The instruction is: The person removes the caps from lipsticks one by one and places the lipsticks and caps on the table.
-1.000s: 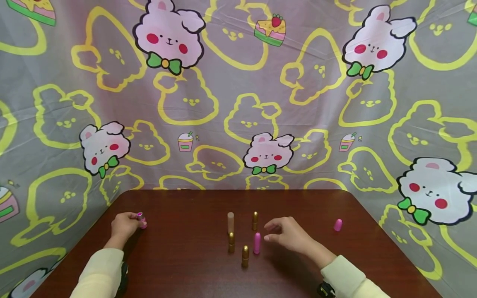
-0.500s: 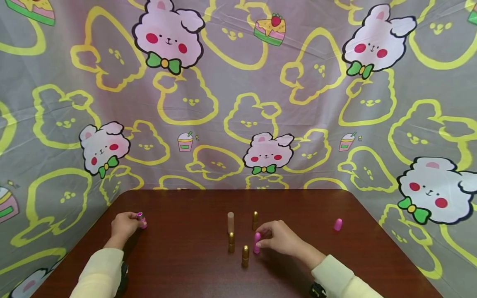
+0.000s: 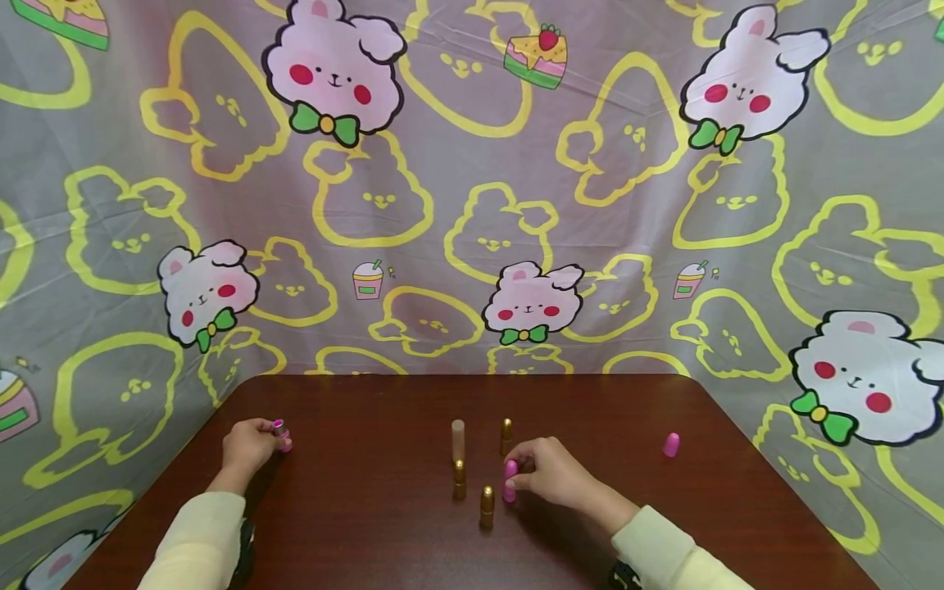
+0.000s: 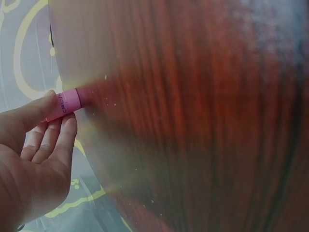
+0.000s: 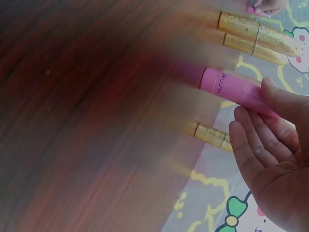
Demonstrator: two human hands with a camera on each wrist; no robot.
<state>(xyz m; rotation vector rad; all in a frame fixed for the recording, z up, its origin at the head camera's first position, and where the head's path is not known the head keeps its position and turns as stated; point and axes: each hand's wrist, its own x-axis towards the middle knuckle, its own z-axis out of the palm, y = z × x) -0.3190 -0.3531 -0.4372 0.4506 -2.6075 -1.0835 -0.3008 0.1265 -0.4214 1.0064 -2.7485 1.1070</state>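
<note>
At the table's left side my left hand (image 3: 249,444) pinches a pink lipstick tube (image 3: 280,429) without its cap, magenta showing at the top. In the left wrist view the thumb and fingers lie on either side of its pink base (image 4: 67,102), and that base stands against the table. Right of the middle, my right hand (image 3: 555,475) pinches a capped pink lipstick (image 3: 510,483) that stands upright. Dark lettering marks its lower end in the right wrist view, where the thumb (image 5: 282,99) presses on the upper part. A loose pink cap (image 3: 671,445) stands farther right.
Gold lipsticks stand close about the right hand: one at the front (image 3: 487,506), a second to the left (image 3: 460,479), a third behind (image 3: 506,437). A beige tube (image 3: 458,441) stands at the back of this group. The patterned curtain (image 3: 627,246) hangs behind the table.
My right hand has moved left from beside the capped pink lipstick and now pinches it. The left hand and its lipstick tube have stayed where they were.
</note>
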